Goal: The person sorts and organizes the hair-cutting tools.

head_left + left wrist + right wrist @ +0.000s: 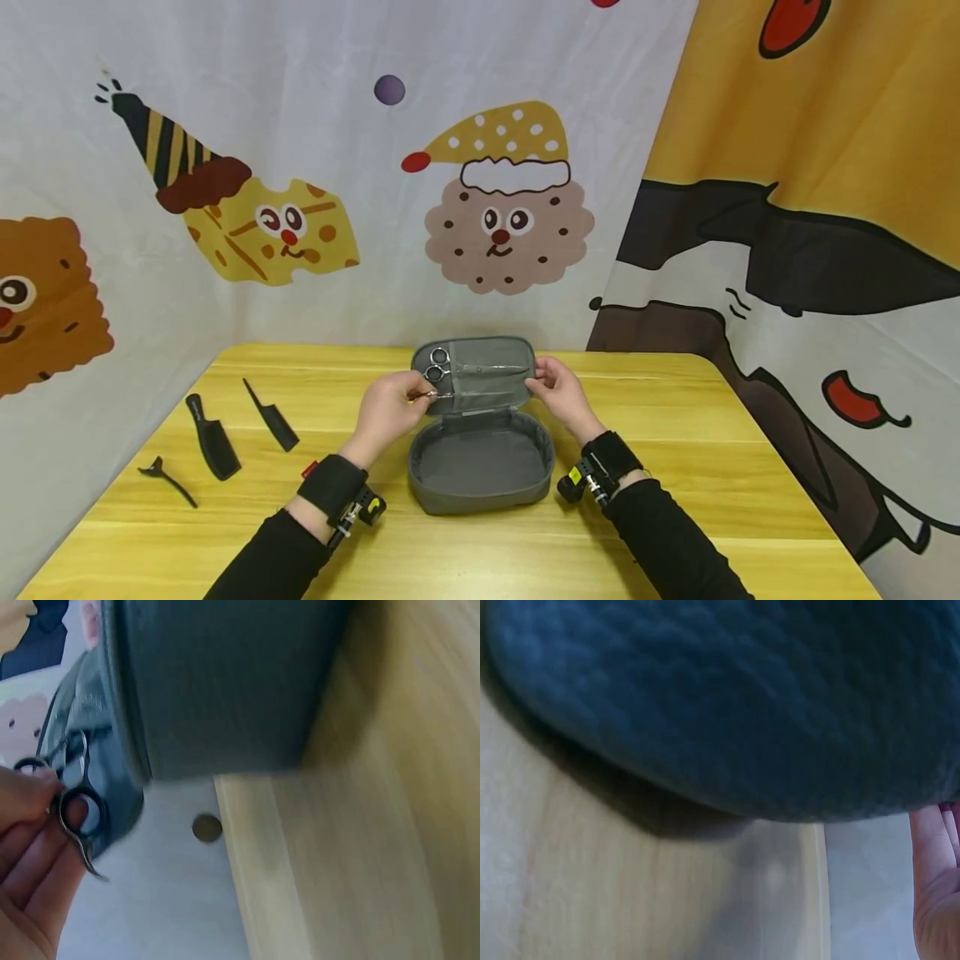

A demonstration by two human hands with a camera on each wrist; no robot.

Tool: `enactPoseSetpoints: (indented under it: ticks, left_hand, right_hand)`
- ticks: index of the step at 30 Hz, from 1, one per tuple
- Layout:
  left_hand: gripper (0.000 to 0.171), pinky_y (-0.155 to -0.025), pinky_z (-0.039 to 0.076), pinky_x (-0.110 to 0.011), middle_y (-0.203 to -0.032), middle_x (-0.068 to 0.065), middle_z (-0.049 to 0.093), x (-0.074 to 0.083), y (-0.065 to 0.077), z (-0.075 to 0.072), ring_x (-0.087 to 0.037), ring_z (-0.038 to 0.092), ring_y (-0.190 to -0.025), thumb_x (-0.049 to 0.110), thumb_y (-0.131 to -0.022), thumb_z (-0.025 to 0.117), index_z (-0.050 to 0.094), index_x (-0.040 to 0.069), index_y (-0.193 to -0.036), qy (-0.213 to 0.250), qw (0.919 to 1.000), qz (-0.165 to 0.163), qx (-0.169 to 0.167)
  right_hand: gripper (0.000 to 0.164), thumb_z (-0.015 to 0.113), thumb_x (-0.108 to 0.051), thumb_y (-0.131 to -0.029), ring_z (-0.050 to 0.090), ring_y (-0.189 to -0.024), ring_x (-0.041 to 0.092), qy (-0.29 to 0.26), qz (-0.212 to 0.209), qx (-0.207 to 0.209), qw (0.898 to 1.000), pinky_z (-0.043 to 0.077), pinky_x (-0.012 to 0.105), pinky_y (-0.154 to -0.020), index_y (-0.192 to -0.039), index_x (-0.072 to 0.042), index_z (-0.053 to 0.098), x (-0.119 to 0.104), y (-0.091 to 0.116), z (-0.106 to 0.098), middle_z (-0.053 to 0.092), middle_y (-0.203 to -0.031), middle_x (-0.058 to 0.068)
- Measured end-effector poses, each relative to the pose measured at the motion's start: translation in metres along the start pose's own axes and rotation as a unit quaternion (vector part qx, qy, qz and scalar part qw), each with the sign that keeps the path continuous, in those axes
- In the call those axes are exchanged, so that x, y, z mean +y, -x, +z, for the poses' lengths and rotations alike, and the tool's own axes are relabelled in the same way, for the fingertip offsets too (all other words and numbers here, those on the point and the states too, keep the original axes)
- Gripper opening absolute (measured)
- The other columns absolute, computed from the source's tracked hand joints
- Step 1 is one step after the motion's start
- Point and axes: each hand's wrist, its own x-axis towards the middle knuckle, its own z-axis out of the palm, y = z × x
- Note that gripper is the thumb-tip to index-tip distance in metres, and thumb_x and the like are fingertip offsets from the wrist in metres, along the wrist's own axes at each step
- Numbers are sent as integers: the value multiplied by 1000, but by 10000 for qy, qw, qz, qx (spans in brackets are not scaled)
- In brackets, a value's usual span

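Note:
A grey zip case (480, 492) stands on the table with its lid (487, 350) raised. Inside the lid, one pair of scissors (439, 357) sits in a pocket, its ring handles showing. My left hand (392, 410) pinches a second pair of scissors (84, 811) at the lid's lower left; its blades run toward the lid's lower pocket, and how deep they reach is unclear. With the thumb in front, my right hand (561, 396) grips the lid's right edge; its fingers are partly hidden behind it. In the right wrist view the case wall (727, 712) covers most of the lid.
On the table's left lie a wide black comb (215, 446), a tail comb (277, 425) and a black hair clip (167, 479). A printed curtain (315, 317) hangs behind the wooden table (645, 400).

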Motion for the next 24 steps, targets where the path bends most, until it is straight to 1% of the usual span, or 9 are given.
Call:
enactPoseSetpoints:
  ticks: [4, 7, 9, 15, 18, 24]
  left_hand:
    - [19, -55, 46, -31, -74, 2, 67, 7, -2, 4, -14, 58, -62, 2, -75, 82, 68, 15, -75, -81, 9998, -172, 49]
    - [21, -54, 43, -31, -71, 1, 64, 10, -3, 7, -14, 53, -59, 1, -75, 83, 66, 14, -73, -87, 9994, -324, 70]
    - [22, -55, 43, -32, -71, 1, 63, 11, -4, 9, -14, 53, -60, 0, -75, 83, 66, 13, -73, -92, 9992, -375, 89]
    - [19, -57, 47, -35, -70, -1, 64, 14, -5, 14, -18, 57, -61, 0, -75, 84, 68, 10, -74, -149, 9990, -312, 272]
    - [17, -58, 48, -36, -71, -2, 65, 15, -5, 16, -19, 59, -62, 1, -75, 84, 69, 10, -76, -184, 9987, -370, 312]
    - [17, -59, 51, -37, -74, -5, 68, 19, -7, 20, -21, 63, -64, 4, -72, 87, 72, 6, -81, -251, 9980, -424, 399]
  right_hand:
    - [27, 65, 0, -94, 62, -92, 23, 57, -21, -10, 10000, 54, 25, -77, -121, 5, 60, 0, 0, 0, 65, -103, 17]
    - [27, 64, 0, -95, 62, -93, 25, 80, -14, -23, 10000, 54, 27, -78, -121, 3, 60, 0, 0, -1, 65, -103, 17]
    - [27, 64, 0, -95, 62, -95, 27, 105, 16, -26, 9999, 55, 29, -79, -122, 2, 60, 0, 0, -1, 65, -104, 17]
    - [27, 64, -1, -95, 62, -95, 26, 135, 48, -38, 9999, 54, 31, -80, -122, 2, 60, 0, 1, -1, 65, -104, 15]
    - [26, 64, -2, -95, 62, -93, 24, 106, 60, -40, 9999, 55, 31, -79, -121, 2, 60, 0, 1, -1, 65, -103, 15]
    - [26, 64, -1, -95, 61, -90, 23, 0, 12, -17, 10000, 56, 38, -81, -121, 4, 59, 0, 3, 0, 65, -103, 17]
